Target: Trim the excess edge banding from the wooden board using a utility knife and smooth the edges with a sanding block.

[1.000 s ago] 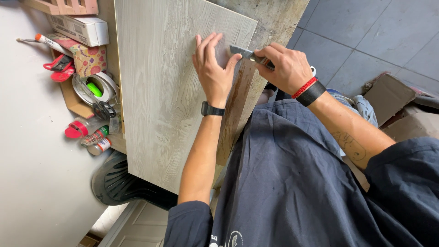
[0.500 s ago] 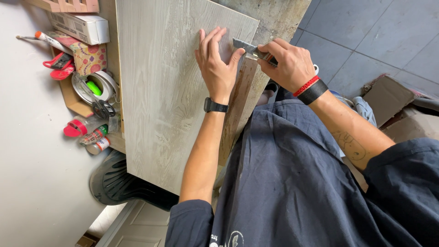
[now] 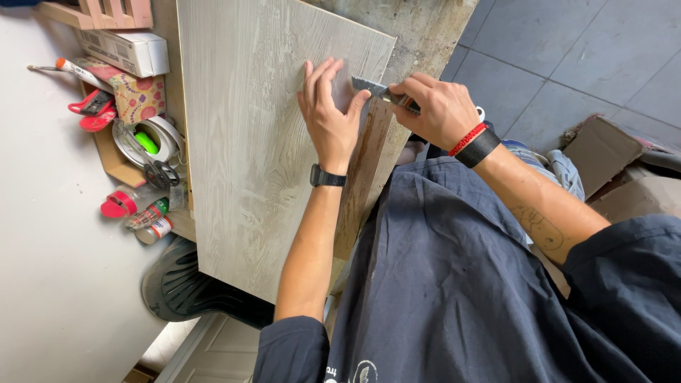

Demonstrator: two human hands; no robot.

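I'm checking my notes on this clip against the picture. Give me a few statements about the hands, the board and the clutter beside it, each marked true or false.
1. The left hand lies flat on the pale wood-grain board. True.
2. The right hand is empty. False: it is closed on a metal scraper-like tool held at the board's edge.
3. A black band sits on the left wrist. True.
4. A pair of scissors lies on the board. False: it lies in the clutter left of the board.
5. The board rests on blue floor tiles. False: it lies on a workbench; the grey floor tiles are off to the right.
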